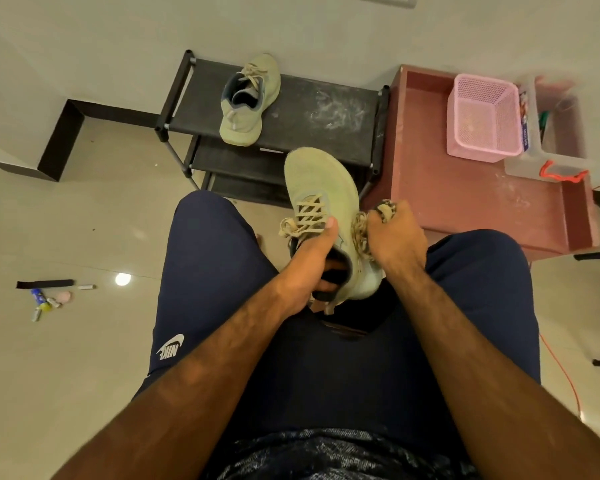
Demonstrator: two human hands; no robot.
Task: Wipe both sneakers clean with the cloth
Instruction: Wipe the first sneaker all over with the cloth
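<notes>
A pale green sneaker (321,188) is held up between my knees, toe pointing away from me. My left hand (312,261) grips it at the collar, fingers inside the opening and thumb across the beige laces. My right hand (397,237) is curled round a bunched, patterned cloth (385,207) and presses it against the sneaker's right side. The second pale green sneaker (248,102) lies on the top shelf of the black shoe rack (326,116), untouched.
A low reddish table (465,195) stands right of the rack with a pink mesh basket (482,116) and a clear plastic box (548,140). Small items (49,299) are scattered on the tiled floor at left. An orange cable (565,379) runs along the floor at right.
</notes>
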